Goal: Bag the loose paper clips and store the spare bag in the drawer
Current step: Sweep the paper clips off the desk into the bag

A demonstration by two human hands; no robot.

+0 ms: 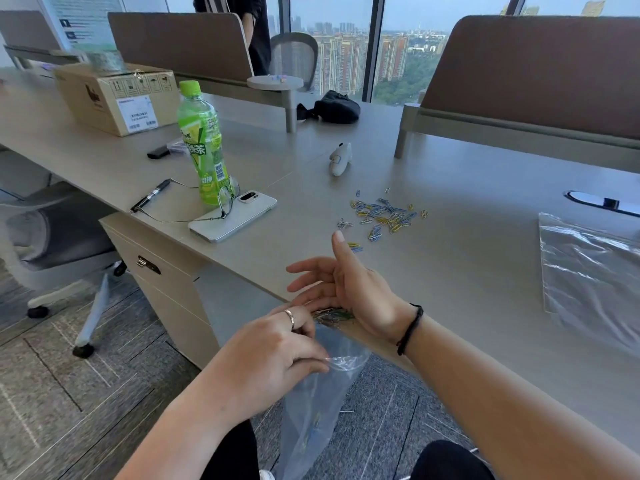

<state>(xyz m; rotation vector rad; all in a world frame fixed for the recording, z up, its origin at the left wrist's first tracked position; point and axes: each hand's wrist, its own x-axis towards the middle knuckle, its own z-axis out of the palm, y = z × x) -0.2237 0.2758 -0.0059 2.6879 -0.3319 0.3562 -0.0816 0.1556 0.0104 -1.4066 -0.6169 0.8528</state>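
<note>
A clear plastic bag [322, 403] is being held open just below the desk [467, 271] edge, its rim pinched by the closed fingers of the left hand [277, 348]. A clump of paper clips [332, 315] is being swept off the edge into the bag's mouth by the right hand [349, 289], its fingers spread open. More loose clips [386, 214] are lying scattered farther back on the desk. A spare bag [592, 275] is lying flat at the right. The drawer [156, 268] is shut under the desk at left.
</note>
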